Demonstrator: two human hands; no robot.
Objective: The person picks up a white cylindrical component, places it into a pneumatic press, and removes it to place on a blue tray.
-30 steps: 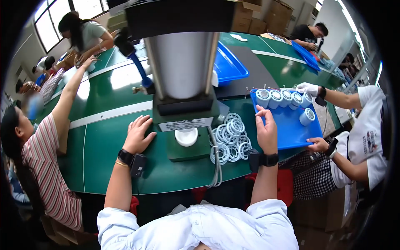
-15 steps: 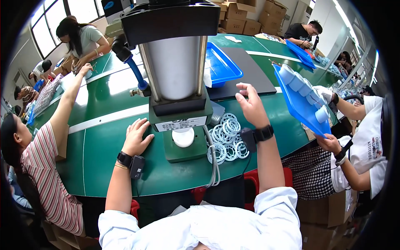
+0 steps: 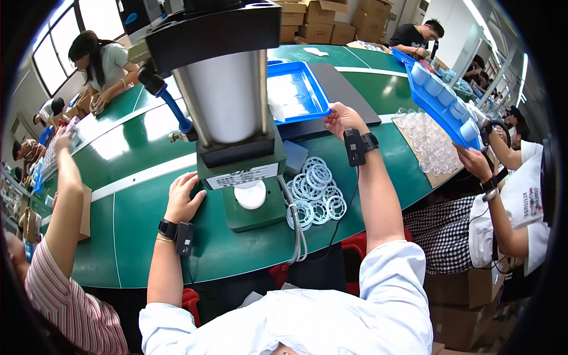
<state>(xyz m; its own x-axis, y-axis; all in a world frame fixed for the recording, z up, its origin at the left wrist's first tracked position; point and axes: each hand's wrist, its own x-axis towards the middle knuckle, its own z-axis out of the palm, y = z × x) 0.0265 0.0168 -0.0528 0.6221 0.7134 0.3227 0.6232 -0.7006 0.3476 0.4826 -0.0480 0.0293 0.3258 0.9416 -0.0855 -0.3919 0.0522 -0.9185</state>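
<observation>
My left hand [image 3: 184, 198] lies on the green tabletop, fingers stretched out, left of the press's base and holding nothing. My right hand [image 3: 342, 120] pinches the near right corner of a blue plastic tray [image 3: 302, 119], which sits behind the press on a dark flat board [image 3: 352, 97]. A pneumatic press [image 3: 231, 100] with a pale cylinder stands between my arms. Under its head, a white round piece [image 3: 250, 195] rests on the green base [image 3: 236, 218]. Light-blue plastic rings [image 3: 318, 189] lie heaped right of the press. The press partly hides the tray's left side.
At right, a co-worker holds a tilted blue tray [image 3: 441, 115] carrying light-blue cups [image 3: 433, 84]. Clear plastic parts [image 3: 429, 142] are piled on cardboard nearby. A co-worker's arm [image 3: 68, 201] reaches along the left. Grey cables [image 3: 299, 231] hang over the table's front edge.
My right hand has moved forward and closed on the blue tray's corner. My left hand stays on the table. The right co-worker's tray has shifted, and the left co-worker's arm has swung farther left.
</observation>
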